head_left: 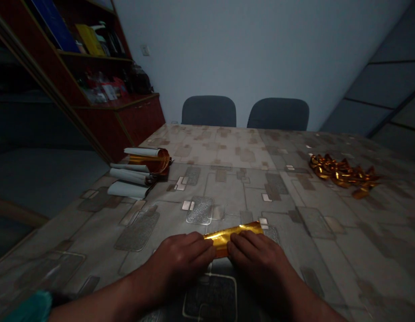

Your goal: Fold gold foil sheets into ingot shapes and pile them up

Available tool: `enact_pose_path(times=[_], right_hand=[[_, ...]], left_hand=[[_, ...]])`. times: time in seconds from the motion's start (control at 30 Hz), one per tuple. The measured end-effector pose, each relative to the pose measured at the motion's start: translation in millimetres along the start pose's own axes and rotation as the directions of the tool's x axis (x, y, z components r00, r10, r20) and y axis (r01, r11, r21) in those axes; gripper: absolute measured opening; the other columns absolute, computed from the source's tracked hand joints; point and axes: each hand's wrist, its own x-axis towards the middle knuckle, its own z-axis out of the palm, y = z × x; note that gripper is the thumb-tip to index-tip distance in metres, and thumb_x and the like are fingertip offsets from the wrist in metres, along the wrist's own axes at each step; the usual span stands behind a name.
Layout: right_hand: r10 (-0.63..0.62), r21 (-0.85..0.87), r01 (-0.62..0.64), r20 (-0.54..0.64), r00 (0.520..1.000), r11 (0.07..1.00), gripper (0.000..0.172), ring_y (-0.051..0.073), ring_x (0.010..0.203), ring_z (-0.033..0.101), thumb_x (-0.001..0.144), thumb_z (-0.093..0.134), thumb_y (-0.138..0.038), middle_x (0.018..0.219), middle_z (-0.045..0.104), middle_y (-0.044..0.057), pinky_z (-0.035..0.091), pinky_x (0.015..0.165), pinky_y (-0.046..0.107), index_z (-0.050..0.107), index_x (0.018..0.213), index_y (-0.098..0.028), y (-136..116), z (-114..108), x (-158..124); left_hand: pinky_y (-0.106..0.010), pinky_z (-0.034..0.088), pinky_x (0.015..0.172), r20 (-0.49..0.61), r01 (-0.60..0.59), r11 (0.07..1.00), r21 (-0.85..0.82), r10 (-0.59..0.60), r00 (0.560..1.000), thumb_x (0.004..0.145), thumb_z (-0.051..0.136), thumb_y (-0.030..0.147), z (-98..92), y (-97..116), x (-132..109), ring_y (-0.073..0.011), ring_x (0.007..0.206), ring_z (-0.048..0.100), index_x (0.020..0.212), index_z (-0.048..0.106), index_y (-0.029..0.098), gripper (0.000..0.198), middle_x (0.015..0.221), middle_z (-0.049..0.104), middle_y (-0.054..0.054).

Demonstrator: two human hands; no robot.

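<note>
A strip of shiny gold foil paper lies near the table's front edge, between and under my hands. My left hand has its fingers curled on the foil's left part. On the right part, my right hand holds it with bent fingers pressed together. Both thumbs are hidden below the fingers. At the table's left side rests a stack of folded gold sheets with pale backs. Several folded gold foil pieces form a pile on the right.
The table has a patterned cover. Two dark chairs stand behind it against a pale wall. A reddish cabinet with objects on its shelves is at the back left.
</note>
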Motion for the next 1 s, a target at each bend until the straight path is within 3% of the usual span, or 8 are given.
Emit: enact_pose_path(times=[0.17, 0.3, 0.4, 0.47, 0.53, 0.7, 0.87, 1.0], right_hand=[[-0.016, -0.045, 0.012, -0.079, 0.997, 0.999, 0.023, 0.023, 0.085, 0.067, 0.09, 0.052, -0.004, 0.094, 0.075, 0.006, 0.056, 0.072, 0.035, 0.068, 0.102, -0.016, 6, -2, -4], [-0.044, -0.077, 0.026, -0.239, 0.97, 0.997, 0.03, 0.023, 0.085, 0.066, 0.093, 0.043, -0.002, 0.096, 0.077, 0.007, 0.054, 0.073, 0.037, 0.068, 0.101, -0.015, 12, -7, -3], [-0.049, -0.083, 0.024, -0.317, 0.947, 0.996, 0.027, 0.022, 0.078, 0.061, 0.096, 0.043, -0.005, 0.091, 0.074, 0.009, 0.05, 0.071, 0.037, 0.068, 0.104, -0.015, 12, -14, 0], [-0.044, -0.075, 0.02, -0.335, 0.941, 0.997, 0.026, 0.021, 0.071, 0.056, 0.098, 0.044, -0.007, 0.081, 0.069, 0.008, 0.047, 0.066, 0.035, 0.067, 0.109, -0.014, 12, -18, 1], [-0.059, -0.061, 0.041, -0.331, 0.942, 0.997, 0.026, 0.02, 0.068, 0.052, 0.099, 0.044, -0.009, 0.074, 0.064, 0.006, 0.044, 0.063, 0.034, 0.066, 0.112, -0.013, 13, -21, 0], [-0.099, -0.053, 0.087, -0.283, 0.954, 0.995, 0.028, 0.02, 0.066, 0.048, 0.101, 0.041, -0.011, 0.072, 0.061, 0.006, 0.04, 0.065, 0.035, 0.068, 0.102, -0.011, 15, -19, -5], [0.009, -0.062, -0.021, -0.18, 0.984, 0.998, 0.028, 0.023, 0.072, 0.052, 0.098, 0.043, -0.009, 0.074, 0.063, 0.005, 0.04, 0.071, 0.037, 0.068, 0.087, -0.017, 9, -11, -4], [0.079, -0.079, -0.093, -0.158, 0.984, 0.993, 0.019, 0.023, 0.071, 0.054, 0.091, 0.05, -0.009, 0.078, 0.064, 0.005, 0.037, 0.066, 0.035, 0.065, 0.085, -0.019, 0, -8, 0]], left_hand=[[-0.03, 0.06, 0.072, -0.011, -0.007, 1.0, -0.002, 0.007, 1.0, 0.104, 0.032, 0.017, -11.5, -9, -23, -0.0193, 0.09, 0.071, 0.116, 0.06, 0.017, 0.03, 0.105, 0.075, -0.008], [-0.031, 0.058, 0.083, -0.137, -0.001, 0.999, -0.051, -0.006, 0.991, 0.104, 0.035, 0.016, -15.1, -13, -37, -0.02, 0.103, 0.069, 0.122, 0.058, 0.016, 0.029, 0.113, 0.074, -0.01], [-0.033, 0.055, 0.09, -0.192, 0.058, 0.984, -0.17, -0.091, 0.977, 0.1, 0.046, 0.016, -14.9, -12, -31, -0.0206, 0.108, 0.065, 0.125, 0.055, 0.016, 0.026, 0.115, 0.07, -0.011], [-0.035, 0.055, 0.085, -0.152, 0.136, 0.974, -0.181, -0.164, 0.975, 0.097, 0.056, 0.027, -13.0, -9, -19, -0.0221, 0.103, 0.064, 0.119, 0.056, 0.017, 0.024, 0.114, 0.068, -0.011], [-0.037, 0.055, 0.076, -0.161, 0.138, 0.983, -0.124, -0.157, 0.974, 0.096, 0.056, 0.035, -8.6, -7, -4, -0.0238, 0.095, 0.063, 0.112, 0.057, 0.017, 0.024, 0.11, 0.067, -0.012], [-0.03, 0.045, 0.066, -0.097, 0.073, 0.996, -0.043, -0.077, 0.992, 0.096, 0.048, 0.017, 10.9, -4, 20, -0.0181, 0.076, 0.058, 0.09, 0.06, 0.017, 0.014, 0.088, 0.067, -0.006], [-0.03, 0.038, 0.063, -0.128, 0.003, 1.0, 0.001, -0.003, 0.992, 0.1, 0.045, 0.019, 23.4, -4, 20, -0.0169, 0.069, 0.053, 0.082, 0.061, 0.017, 0.024, 0.073, 0.062, -0.002], [-0.03, 0.033, 0.057, -0.165, -0.014, 0.999, 0.045, 0.021, 0.986, 0.1, 0.043, 0.016, 28.2, 5, 19, -0.0155, 0.063, 0.05, 0.08, 0.06, 0.018, 0.027, 0.068, 0.059, 0.0]])
